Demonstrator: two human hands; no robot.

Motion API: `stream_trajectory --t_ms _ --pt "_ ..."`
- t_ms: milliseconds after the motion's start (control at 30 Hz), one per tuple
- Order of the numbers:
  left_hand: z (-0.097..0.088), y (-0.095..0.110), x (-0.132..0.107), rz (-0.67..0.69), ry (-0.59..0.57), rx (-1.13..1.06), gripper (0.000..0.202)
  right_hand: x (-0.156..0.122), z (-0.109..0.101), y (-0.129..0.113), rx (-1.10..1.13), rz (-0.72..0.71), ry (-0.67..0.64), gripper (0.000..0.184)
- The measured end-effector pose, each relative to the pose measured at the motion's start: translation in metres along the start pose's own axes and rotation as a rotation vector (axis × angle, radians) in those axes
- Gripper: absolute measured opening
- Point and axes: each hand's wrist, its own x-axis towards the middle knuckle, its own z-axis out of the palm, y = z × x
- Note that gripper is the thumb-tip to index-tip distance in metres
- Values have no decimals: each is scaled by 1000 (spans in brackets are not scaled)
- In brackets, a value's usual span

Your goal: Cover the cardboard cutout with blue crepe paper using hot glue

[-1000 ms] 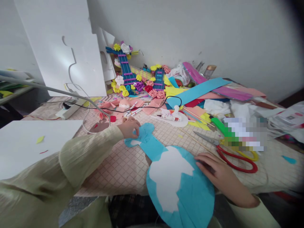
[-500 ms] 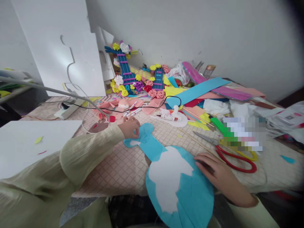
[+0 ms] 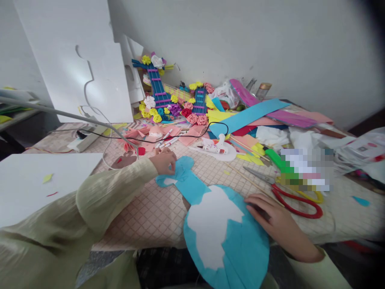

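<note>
A guitar-shaped cutout (image 3: 210, 224), white board partly covered in blue crepe paper, lies with its rounded body overhanging the near table edge. Its neck slants up and left to a lobed head (image 3: 184, 163). At that head my left hand (image 3: 165, 161) is closed, thumb and fingertips pinched on the blue paper. My right hand (image 3: 272, 220) grips the right rim of the round body, fingers bent; part of its grip is hidden. Scissors with red and yellow handles (image 3: 296, 206) lie just beyond my right hand.
A white glue gun (image 3: 212, 148) rests on a white piece behind the cutout, its black cable (image 3: 150, 141) running left. Decorated blue guitar shapes (image 3: 159, 90) with paper flowers stand at the back. White board (image 3: 72, 170) lies left; a power strip (image 3: 86, 136) sits behind it.
The whole view has shifted very slightly. Both hands keep their places on the cutout.
</note>
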Motion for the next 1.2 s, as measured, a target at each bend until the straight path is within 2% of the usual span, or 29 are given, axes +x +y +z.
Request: stream_trajectory --t_ms 133,300,900,1200 --pt "-3 3 1 10 -3 17 7 0 1 0 -4 -8 22 21" --pt "-6 6 4 3 -61 59 8 0 0 -1 -3 -6 12 20" --pt "-9 11 4 -2 -67 81 10 -1 0 0 -7 -7 0 20" --pt "-3 2 5 10 -44 38 12 0 -1 -2 7 1 16 21"
